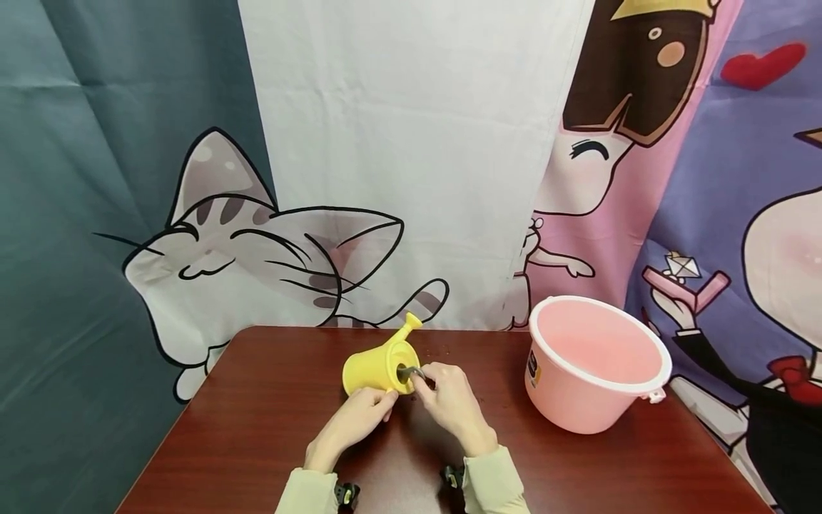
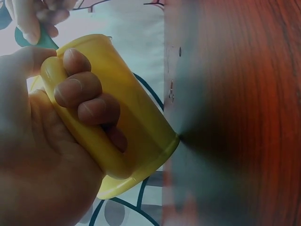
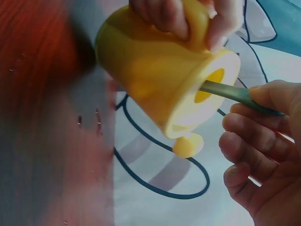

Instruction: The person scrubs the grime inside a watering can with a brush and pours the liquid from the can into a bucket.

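Observation:
A yellow watering can (image 1: 367,370) leans over the table, tilted so that its round top opening faces right; its spout (image 1: 406,328) points up and back. My left hand (image 1: 361,417) grips the can's loop handle (image 2: 77,122), with fingers curled through the loop. The thumb and forefinger of my right hand (image 1: 452,403) pinch a smooth dark green handle (image 3: 228,92). That handle runs into the can's opening, and its far end is hidden inside. In the right wrist view the other right fingers curl loosely below it.
To the right on the brown wooden table (image 1: 225,435) stands a pink bucket (image 1: 574,407) with a white rim. Small drops (image 3: 99,121) lie on the tabletop near the can. A cartoon-printed curtain (image 1: 411,143) hangs along the table's back edge.

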{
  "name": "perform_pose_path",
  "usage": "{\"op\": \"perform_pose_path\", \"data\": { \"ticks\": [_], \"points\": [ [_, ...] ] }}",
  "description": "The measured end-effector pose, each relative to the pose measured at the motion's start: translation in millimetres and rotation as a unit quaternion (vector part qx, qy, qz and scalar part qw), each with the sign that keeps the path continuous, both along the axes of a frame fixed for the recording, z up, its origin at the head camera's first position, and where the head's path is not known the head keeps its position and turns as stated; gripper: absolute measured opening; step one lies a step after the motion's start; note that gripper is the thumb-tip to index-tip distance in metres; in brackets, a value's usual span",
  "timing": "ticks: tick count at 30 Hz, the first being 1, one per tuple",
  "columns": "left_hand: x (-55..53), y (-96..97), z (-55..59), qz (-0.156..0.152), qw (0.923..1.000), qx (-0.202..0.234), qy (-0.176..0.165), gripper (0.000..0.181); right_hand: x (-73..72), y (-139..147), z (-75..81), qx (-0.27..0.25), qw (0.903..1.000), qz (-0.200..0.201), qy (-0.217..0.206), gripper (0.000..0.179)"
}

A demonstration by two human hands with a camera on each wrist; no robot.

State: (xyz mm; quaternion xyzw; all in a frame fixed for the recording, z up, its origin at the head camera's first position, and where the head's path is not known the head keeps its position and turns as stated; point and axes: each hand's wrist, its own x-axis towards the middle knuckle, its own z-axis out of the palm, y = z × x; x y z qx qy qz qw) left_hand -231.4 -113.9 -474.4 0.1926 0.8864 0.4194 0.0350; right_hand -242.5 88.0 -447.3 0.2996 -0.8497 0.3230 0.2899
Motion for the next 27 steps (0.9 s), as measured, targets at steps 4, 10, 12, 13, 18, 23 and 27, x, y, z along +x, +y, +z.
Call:
{"op": "perform_pose_path", "data": {
  "ticks": [4, 10, 12, 13, 18, 23, 27],
  "points": [
    [0.8, 1.0, 0.6, -0.004, 1.0000, 0.001, 0.003, 0.052, 2.8, 5.7, 8.3, -0.004, 1.0000, 0.000, -0.003, 0.032],
    [-0.5, 2.2, 1.8, -0.013, 0.9999, 0.001, 0.011, 0.056, 4.3, 11.9, 15.5, -0.013, 0.9999, -0.001, 0.008, 0.031],
    [-0.8, 1.8, 1.7, -0.011, 0.9999, -0.004, 0.011, 0.055, 3.1, 10.3, 14.0, -0.010, 0.9999, 0.000, 0.005, 0.032],
    [-0.9, 1.7, 1.5, -0.010, 0.9999, -0.006, 0.012, 0.055, 2.5, 8.9, 12.6, -0.010, 1.0000, 0.000, 0.001, 0.031],
    [-0.5, 1.5, 0.5, -0.009, 0.9999, -0.001, 0.014, 0.055, 0.4, -1.4, 2.0, -0.010, 0.9997, -0.001, -0.021, 0.033],
    [1.4, 0.8, -1.1, -0.010, 0.9999, 0.000, 0.013, 0.055, 0.2, -10.8, -9.5, -0.009, 0.9996, -0.003, -0.028, 0.040],
    [2.8, 1.2, -1.9, -0.009, 0.9999, 0.002, 0.014, 0.055, 1.5, -11.5, -13.1, -0.022, 0.9991, -0.008, -0.036, 0.038]
  ]
}}
